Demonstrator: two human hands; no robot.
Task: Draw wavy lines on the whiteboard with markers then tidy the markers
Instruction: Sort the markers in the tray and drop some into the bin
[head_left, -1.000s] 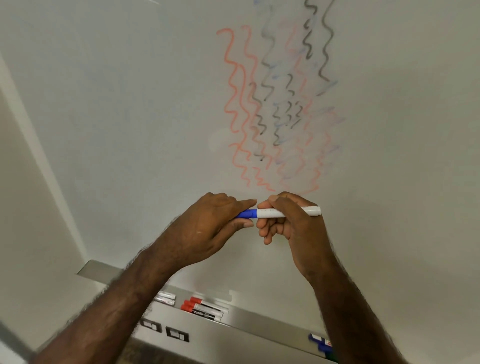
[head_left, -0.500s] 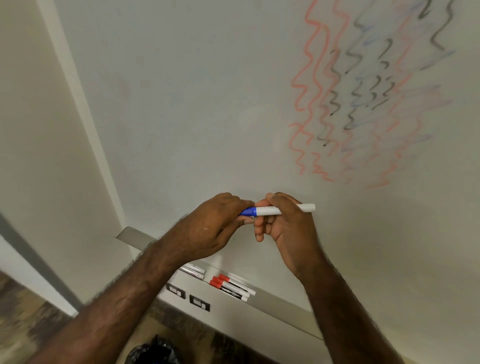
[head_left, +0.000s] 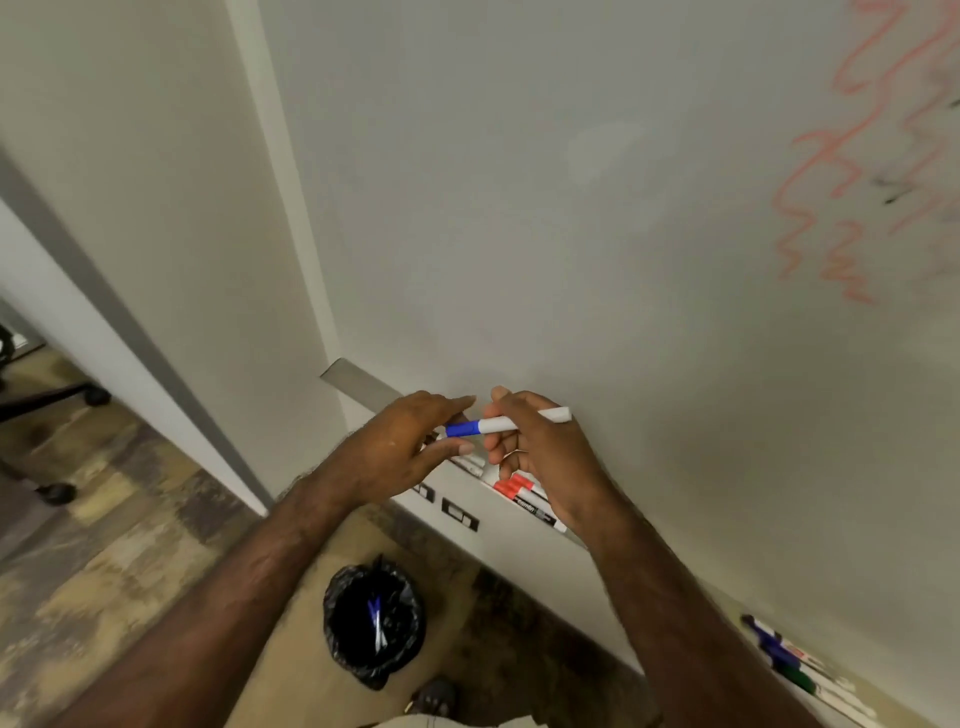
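Observation:
My right hand (head_left: 545, 452) grips the white barrel of a blue-capped marker (head_left: 501, 424), held level just above the whiteboard's metal tray (head_left: 358, 382). My left hand (head_left: 405, 452) is at the blue cap end, its index finger straight above the cap and its thumb below it, with small gaps showing. The whiteboard (head_left: 571, 234) carries red wavy lines (head_left: 852, 156) and blurred dark ones at the upper right. Two red-capped markers (head_left: 514, 488) lie in the tray under my right hand. Blue and green markers (head_left: 779, 652) lie further right along the tray.
A bin lined with a black bag (head_left: 374, 623) stands on the floor below my hands, with a pen-like item inside. Wall outlets (head_left: 460, 514) sit under the tray. A chair's wheeled base (head_left: 57, 491) is at the far left on the patterned floor.
The view has swung down and left, so the drawn lines moved to the upper right. Both hands came down close to the tray. My left fingers loosened from their pinch on the blue cap.

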